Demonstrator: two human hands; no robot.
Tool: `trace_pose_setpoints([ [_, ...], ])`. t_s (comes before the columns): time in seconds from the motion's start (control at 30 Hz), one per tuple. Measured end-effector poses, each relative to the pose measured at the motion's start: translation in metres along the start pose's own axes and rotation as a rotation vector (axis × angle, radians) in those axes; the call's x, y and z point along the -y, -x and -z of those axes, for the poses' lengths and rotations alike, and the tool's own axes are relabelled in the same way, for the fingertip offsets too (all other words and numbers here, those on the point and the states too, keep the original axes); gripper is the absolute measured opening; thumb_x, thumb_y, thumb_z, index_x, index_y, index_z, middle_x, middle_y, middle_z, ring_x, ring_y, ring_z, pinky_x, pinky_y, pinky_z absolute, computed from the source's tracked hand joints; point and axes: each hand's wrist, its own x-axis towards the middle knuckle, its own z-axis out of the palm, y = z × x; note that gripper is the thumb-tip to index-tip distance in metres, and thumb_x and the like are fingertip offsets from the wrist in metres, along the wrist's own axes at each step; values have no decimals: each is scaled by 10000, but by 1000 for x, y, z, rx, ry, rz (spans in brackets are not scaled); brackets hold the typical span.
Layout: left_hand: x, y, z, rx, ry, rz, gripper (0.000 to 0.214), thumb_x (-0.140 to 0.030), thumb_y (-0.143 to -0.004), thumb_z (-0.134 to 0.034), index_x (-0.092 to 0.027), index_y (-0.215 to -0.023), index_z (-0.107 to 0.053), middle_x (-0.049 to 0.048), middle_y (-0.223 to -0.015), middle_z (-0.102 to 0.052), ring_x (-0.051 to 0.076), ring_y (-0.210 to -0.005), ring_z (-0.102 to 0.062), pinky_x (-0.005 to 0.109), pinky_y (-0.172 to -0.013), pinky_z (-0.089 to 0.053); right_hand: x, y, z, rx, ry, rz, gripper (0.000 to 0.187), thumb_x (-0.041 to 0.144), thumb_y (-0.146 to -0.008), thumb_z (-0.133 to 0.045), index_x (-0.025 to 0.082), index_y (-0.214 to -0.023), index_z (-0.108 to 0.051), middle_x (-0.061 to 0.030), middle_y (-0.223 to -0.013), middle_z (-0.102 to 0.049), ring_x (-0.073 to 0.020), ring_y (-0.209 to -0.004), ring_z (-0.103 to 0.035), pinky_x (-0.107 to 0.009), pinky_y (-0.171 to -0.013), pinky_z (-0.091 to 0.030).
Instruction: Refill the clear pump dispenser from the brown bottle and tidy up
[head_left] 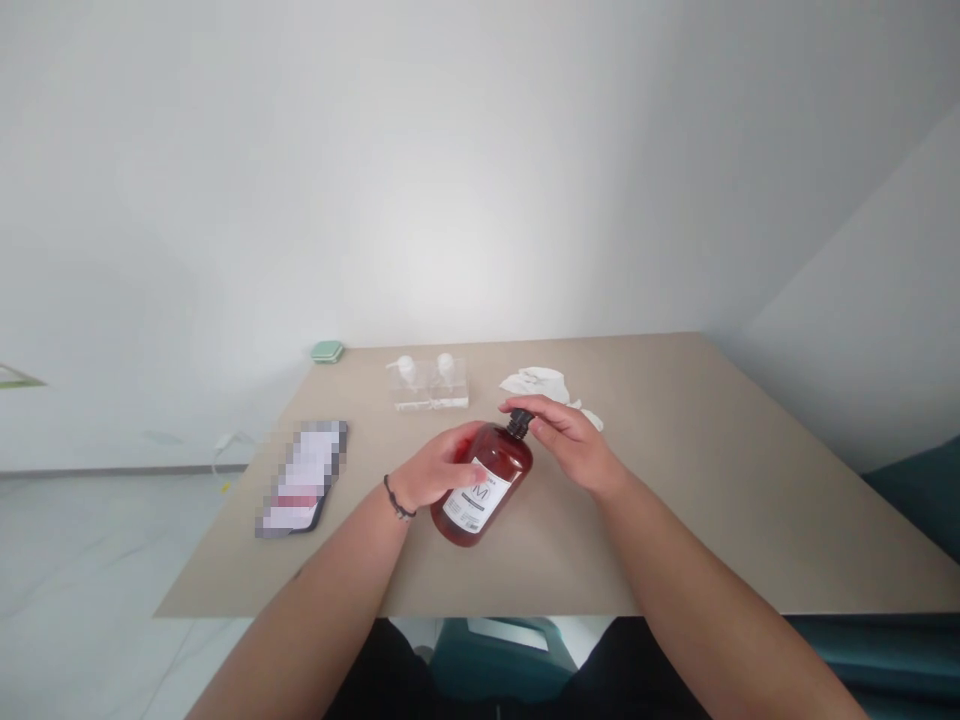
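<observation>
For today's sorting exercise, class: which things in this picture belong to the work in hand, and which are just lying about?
In hand:
- amber bottle, tilted, held by the left hand
- black pump top, under the right hand

Lying about on the table:
- two clear pump bottles
- crumpled white tissue
- small green case
- phone

Amber-red bottle point(484, 485) — white label, black cap point(518, 423); beige table point(720, 480); mint-green case point(328, 351).
</observation>
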Motion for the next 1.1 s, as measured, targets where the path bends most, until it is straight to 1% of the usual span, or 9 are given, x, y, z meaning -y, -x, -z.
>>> trace_pose_setpoints([
  [0.27, -5, 4, 2, 5, -146, -43, 602, -512, -748, -807, -180, -1224, -647, 105, -1094, -735, 282, -935, -702, 363, -786, -555, 0, 1, 8, 59, 135, 127, 365, 535, -996, -540, 285, -1185, -728, -75, -1164, -745, -236, -1122, -664, -419, -1023, -492],
  [0.43, -13, 5, -5, -31, -411, -125, 605, -471, -735, -819, -205, -1245, -630, 84, -1157, -719, 284, -1013, -685, 395, -900, -538, -3, -3, 11, -12, 219, 221, 398, 636, -909, -626, 248, -927, -714, -46, -880, -700, -212, -845, -632, -392, -830, -495],
  [0.53, -16, 5, -10, -58, -522, -170, 645, -488, -710, -826, -224, -1262, -620, 87, -1201, -697, 297, -1046, -676, 414, -929, -531, 0, -2, 9, -18, 216, 233, 538, 746, -905, -516, 234, -804, -646, -31, -791, -621, -201, -755, -565, -376, -748, -470],
  [0.63, -16, 5, -11, -71, -541, -239, 661, -496, -711, -813, -225, -1277, -605, 98, -1226, -681, 306, -1072, -669, 425, -946, -530, 6, 2, 12, -9, 123, 237, 511, 632, -1021, -362, 256, -1041, -707, -61, -950, -662, -222, -887, -591, -394, -834, -481],
  [0.7, -14, 5, -11, -92, -557, -285, 648, -483, -722, -798, -224, -1281, -595, 102, -1222, -677, 304, -1070, -667, 428, -948, -530, 9, 4, 15, 19, 66, 230, 368, 497, -1042, -436, 304, -1202, -704, -63, -1130, -667, -231, -1049, -603, -397, -934, -475],
  [0.8, -9, 4, -12, -162, -636, -347, 685, -454, -705, -800, -217, -1302, -563, 106, -1198, -667, 300, -1046, -663, 434, -939, -532, 7, 5, 17, 71, 33, 227, 262, 384, -991, -589, 351, -1218, -716, -49, -1221, -646, -235, -1146, -600, -402, -1011, -458],
  [0.9, -5, 3, -16, -220, -722, -398, 712, -444, -687, -798, -208, -1306, -538, 113, -1186, -653, 300, -1035, -656, 445, -936, -530, 1, 4, 13, -10, -4, 233, 208, 421, -913, -706, 336, -1101, -731, -42, -1091, -651, -231, -1057, -608, -412, -998, -464],
  [0.97, -4, 2, -18, -229, -762, -416, 707, -443, -688, -790, -208, -1304, -534, 117, -1187, -652, 305, -1040, -654, 453, -937, -528, -3, 3, 10, -55, -52, 223, 282, 491, -839, -774, 330, -1062, -714, -37, -1064, -640, -242, -1067, -593, -424, -1016, -456],
  [1.1, -3, 1, -20, -235, -754, -458, 698, -430, -693, -782, -216, -1305, -524, 122, -1222, -651, 311, -1072, -651, 466, -965, -522, -1, 5, 4, 51, -183, 150, 408, 583, -904, -653, 353, -1239, -677, -63, -1348, -586, -287, -1324, -495, -462, -1093, -420],
])
